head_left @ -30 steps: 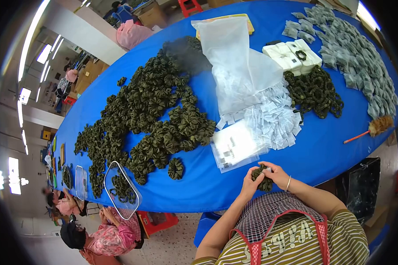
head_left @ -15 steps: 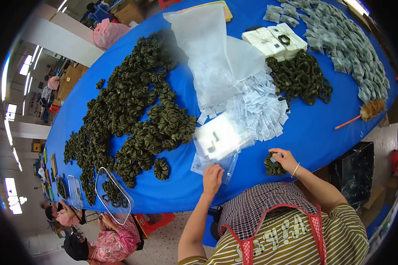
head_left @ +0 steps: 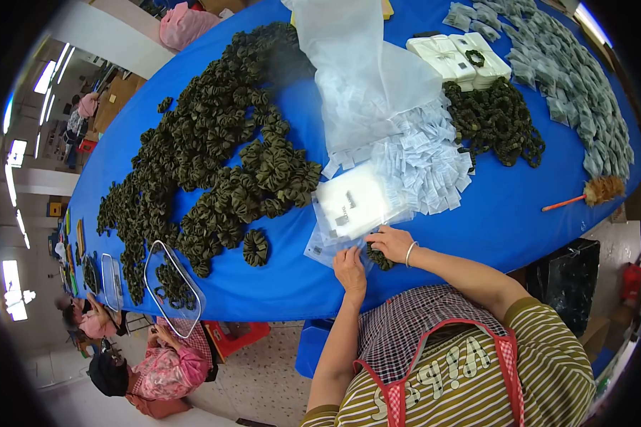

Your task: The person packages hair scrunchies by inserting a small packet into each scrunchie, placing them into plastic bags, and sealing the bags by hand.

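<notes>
My right hand (head_left: 394,243) has its fingers wrapped over a dark green scrunchie (head_left: 382,260), which it partly hides, at the mouth of a clear plastic bag (head_left: 320,247). Close on its left, my left hand (head_left: 350,272) pinches the near edge of that bag. Under and beyond the bag lies a stack of white printed cards or bags (head_left: 356,203). Small white packets (head_left: 431,167) spill out of a large translucent sack (head_left: 349,78) just past the stack. A single scrunchie (head_left: 256,248) sits apart on the blue cloth to the left.
A big heap of scrunchies (head_left: 214,156) covers the left of the blue table (head_left: 292,277). At the right are more scrunchies (head_left: 495,124), white stacks (head_left: 449,57), filled packets (head_left: 577,92) and an orange-handled brush (head_left: 570,202). A co-worker (head_left: 167,366) sits at the lower left.
My right hand has carried the scrunchie leftward to the plastic bag, beside my left hand. My left hand keeps hold of the bag's edge. The whole view has shifted slightly.
</notes>
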A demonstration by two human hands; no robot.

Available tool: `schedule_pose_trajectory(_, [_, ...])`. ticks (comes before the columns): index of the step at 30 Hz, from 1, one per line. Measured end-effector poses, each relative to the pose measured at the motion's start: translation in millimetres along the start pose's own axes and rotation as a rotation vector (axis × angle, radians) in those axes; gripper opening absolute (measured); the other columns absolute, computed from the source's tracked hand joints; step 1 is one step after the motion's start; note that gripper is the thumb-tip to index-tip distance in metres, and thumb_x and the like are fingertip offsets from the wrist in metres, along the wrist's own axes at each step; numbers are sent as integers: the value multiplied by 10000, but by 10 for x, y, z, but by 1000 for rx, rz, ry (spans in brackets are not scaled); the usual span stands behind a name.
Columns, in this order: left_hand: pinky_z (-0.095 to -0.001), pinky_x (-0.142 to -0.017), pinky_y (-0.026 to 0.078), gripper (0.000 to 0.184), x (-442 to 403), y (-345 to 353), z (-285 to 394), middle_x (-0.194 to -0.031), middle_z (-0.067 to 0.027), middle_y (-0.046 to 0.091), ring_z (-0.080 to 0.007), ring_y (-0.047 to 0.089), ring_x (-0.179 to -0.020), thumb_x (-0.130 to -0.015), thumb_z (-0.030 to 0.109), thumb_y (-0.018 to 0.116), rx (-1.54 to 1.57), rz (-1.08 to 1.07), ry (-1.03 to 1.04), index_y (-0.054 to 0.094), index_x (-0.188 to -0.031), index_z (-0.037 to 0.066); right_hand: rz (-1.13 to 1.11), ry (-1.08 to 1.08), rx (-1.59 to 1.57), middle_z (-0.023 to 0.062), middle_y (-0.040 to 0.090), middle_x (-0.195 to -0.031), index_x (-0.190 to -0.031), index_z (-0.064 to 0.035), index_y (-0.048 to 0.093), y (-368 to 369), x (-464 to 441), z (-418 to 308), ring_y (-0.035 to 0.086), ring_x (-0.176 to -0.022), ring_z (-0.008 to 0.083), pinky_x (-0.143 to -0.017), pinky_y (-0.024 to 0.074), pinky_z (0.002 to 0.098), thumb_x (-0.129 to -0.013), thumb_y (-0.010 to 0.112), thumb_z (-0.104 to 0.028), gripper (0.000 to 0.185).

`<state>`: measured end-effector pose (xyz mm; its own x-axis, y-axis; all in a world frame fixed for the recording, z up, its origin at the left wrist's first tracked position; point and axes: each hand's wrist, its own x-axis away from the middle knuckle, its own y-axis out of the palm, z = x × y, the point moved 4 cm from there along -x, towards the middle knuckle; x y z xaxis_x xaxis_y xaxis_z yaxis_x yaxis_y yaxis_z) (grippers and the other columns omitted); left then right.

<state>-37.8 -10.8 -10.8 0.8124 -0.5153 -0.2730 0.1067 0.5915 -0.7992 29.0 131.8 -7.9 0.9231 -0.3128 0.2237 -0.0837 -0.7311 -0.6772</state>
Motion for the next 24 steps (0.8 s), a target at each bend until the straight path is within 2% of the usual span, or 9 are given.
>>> schedule_pose_trajectory(5, [-394,-622,452,68,-43,23,-55,-764,-113,592,-298,575,-702,-766,88,643,111,-73,-100,663,-818,49,19,-136,-338,78,603,-938,-1127,-160,627,-202,124,-18,589,-814,244,-742,476,338,-848,577,-213,288])
schedule_pose_trajectory(6, [-398,-623,452,67,-36,11,-15,-763,-121,598,-304,581,-698,-772,93,635,139,-122,-138,662,-811,45,-158,-91,-388,100,611,-1021,-1193,-131,577,-230,154,-89,595,-892,256,-788,472,345,-847,571,-197,353])
schedule_pose_trajectory(9, [-406,-632,453,89,51,91,53,-769,-144,610,-319,592,-702,-790,110,612,209,-213,-195,660,-801,36,-70,-202,-309,128,601,-1096,-1254,-140,515,40,194,15,587,-971,283,-810,469,370,-838,581,-212,428])
schedule_pose_trajectory(10, [-407,-636,454,100,63,117,59,-773,-151,613,-324,595,-706,-796,117,604,227,-230,-206,659,-799,33,-92,-176,-141,150,585,-1137,-1334,-145,400,121,190,135,583,-996,311,-788,477,400,-831,587,-216,542])
schedule_pose_trajectory(16, [-427,-679,438,124,-74,194,24,-815,-137,611,-332,579,-786,-806,155,591,306,-458,-297,632,-809,37,-241,183,125,151,586,-1127,-1382,-159,261,-90,242,-200,610,-901,339,-708,487,427,-826,582,-244,648])
schedule_pose_trajectory(19, [-418,-721,425,142,-204,40,310,-848,-125,604,-323,562,-866,-811,184,590,211,-514,42,620,-826,47,-128,160,61,168,606,-1082,-1316,-119,386,-63,217,-158,609,-893,351,-722,488,418,-816,584,-222,547])
schedule_pose_trajectory(20, [-368,-726,426,192,-216,-39,368,-832,-125,586,-304,558,-879,-798,163,632,139,-463,142,599,-945,43,-14,171,7,166,617,-1052,-1280,-105,427,-98,217,-108,613,-884,345,-720,488,416,-819,583,-230,503])
schedule_pose_trajectory(23, [-377,-778,428,259,-261,-513,644,-826,-116,589,-278,558,-911,-783,120,651,44,-10,151,565,-1011,33,237,246,-201,168,644,-974,-1167,-68,541,-237,244,122,621,-871,334,-726,486,406,-817,591,-254,400])
schedule_pose_trajectory(24, [-374,-779,437,289,-227,-524,669,-838,-118,596,-271,567,-902,-779,107,653,132,-49,64,549,-1037,26,264,307,-304,171,650,-956,-1124,-57,574,-273,260,213,622,-876,334,-737,485,398,-809,598,-261,376])
